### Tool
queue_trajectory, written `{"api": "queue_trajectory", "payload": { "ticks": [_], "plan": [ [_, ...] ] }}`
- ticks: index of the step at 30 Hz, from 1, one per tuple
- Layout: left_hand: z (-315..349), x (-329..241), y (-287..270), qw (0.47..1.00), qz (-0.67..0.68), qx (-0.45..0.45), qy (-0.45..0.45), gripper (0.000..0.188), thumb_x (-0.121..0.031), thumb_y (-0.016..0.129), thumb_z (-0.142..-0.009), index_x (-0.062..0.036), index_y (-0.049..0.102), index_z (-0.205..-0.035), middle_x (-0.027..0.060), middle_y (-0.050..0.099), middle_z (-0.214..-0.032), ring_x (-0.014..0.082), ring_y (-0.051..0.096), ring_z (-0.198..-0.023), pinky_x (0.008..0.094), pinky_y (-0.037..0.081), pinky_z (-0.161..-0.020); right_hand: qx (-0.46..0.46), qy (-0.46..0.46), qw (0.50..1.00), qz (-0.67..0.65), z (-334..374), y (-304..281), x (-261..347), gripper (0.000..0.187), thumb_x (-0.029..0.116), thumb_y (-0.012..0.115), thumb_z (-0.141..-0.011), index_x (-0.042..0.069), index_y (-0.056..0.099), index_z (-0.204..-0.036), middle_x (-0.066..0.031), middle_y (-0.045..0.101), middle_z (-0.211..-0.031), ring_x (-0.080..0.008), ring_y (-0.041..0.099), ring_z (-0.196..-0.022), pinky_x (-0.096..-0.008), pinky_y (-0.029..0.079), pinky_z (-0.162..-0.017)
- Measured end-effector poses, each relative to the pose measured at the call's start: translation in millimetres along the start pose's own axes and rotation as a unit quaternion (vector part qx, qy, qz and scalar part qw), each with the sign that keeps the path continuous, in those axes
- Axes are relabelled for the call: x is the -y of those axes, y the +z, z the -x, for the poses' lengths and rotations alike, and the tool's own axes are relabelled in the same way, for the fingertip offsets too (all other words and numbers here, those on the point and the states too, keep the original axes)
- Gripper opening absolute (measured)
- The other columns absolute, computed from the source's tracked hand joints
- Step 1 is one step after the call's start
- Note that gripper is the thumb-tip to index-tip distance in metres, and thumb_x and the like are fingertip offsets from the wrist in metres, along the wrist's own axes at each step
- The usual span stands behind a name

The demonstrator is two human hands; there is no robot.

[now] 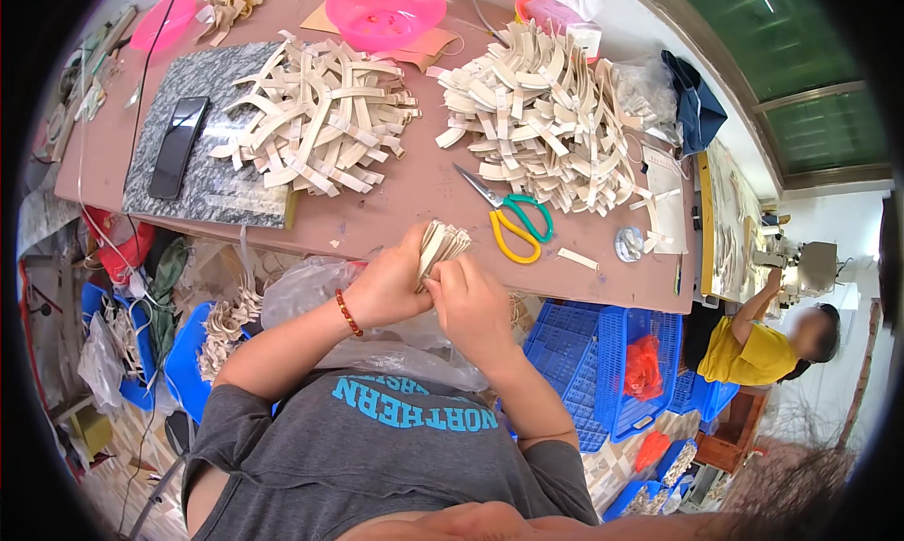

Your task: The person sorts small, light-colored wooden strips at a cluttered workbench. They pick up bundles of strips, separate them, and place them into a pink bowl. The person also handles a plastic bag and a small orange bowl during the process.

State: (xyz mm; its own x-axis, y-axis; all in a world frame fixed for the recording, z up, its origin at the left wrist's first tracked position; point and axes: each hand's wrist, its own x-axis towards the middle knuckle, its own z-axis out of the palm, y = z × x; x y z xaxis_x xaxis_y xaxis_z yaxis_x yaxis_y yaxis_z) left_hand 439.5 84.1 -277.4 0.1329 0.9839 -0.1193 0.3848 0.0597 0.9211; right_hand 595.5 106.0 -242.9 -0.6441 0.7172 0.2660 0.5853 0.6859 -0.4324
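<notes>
A thick bundle of cream fabric strips is gripped in my left hand, whose fingers wrap round it just in front of the table's near edge. My right hand is closed in a pinch at the lower right side of that same bundle, and the tips of both hands meet there. Beyond them lie scissors with one green and one yellow handle, blades pointing away to the left. One loose cream strip rests to their right. Two big heaps of similar strips, a left heap and a right heap, cover the table behind.
A black phone lies on a grey stone slab. Pink bowls stand at the back. A clear round object sits at the right. Blue crates stand below the table; a person in yellow works at a machine.
</notes>
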Motion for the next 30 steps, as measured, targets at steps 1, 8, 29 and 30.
{"api": "queue_trajectory", "payload": {
  "ticks": [1,8,29,30],
  "plan": [
    [-0.4,0.1,-2.1,1.0,-0.006,0.0,-0.002,0.074,-0.015,0.072,-0.072,0.0028,0.029,-0.13,0.0295,0.062,-0.094,0.0452,0.062,-0.091,0.0475,0.051,-0.075,0.014,-0.011,1.0,0.019,-2.7,-0.1,0.6,0.018,0.01,0.07,-0.078,0.004,0.054,-0.085,-0.0091,0.056,-0.081,-0.0296,0.057,-0.068,-0.0387,0.045,-0.058],
    [-1.7,0.1,-16.0,0.999,-0.02,-0.027,0.029,0.074,-0.015,0.071,-0.073,0.0036,0.029,-0.131,0.0292,0.062,-0.094,0.0449,0.062,-0.091,0.0479,0.051,-0.076,-0.031,-0.017,0.996,-0.079,-9.1,9.1,0.8,0.015,0.006,0.065,-0.081,0.004,0.051,-0.086,-0.0113,0.056,-0.084,-0.0289,0.056,-0.07,-0.0374,0.045,-0.062],
    [-4.7,0.3,-49.3,0.994,-0.101,-0.031,0.021,0.082,-0.019,0.072,-0.069,-0.0025,0.029,-0.136,0.0257,0.058,-0.114,0.0388,0.061,-0.101,0.0414,0.051,-0.081,-0.029,-0.102,0.98,-0.166,-28.6,3.7,28.8,0.012,-0.006,0.061,-0.082,0.001,0.057,-0.091,-0.0129,0.065,-0.091,-0.0207,0.066,-0.08,-0.0316,0.052,-0.069],
    [1.8,1.2,-57.4,0.996,-0.046,-0.038,0.063,0.083,-0.02,0.074,-0.068,-0.0016,0.03,-0.136,0.0257,0.059,-0.113,0.0374,0.061,-0.102,0.0401,0.051,-0.083,-0.036,-0.104,0.982,-0.151,-30.2,6.1,29.3,0.013,-0.006,0.061,-0.082,0.001,0.057,-0.092,-0.0129,0.065,-0.093,-0.0206,0.066,-0.082,-0.032,0.052,-0.071]
  ]
}}
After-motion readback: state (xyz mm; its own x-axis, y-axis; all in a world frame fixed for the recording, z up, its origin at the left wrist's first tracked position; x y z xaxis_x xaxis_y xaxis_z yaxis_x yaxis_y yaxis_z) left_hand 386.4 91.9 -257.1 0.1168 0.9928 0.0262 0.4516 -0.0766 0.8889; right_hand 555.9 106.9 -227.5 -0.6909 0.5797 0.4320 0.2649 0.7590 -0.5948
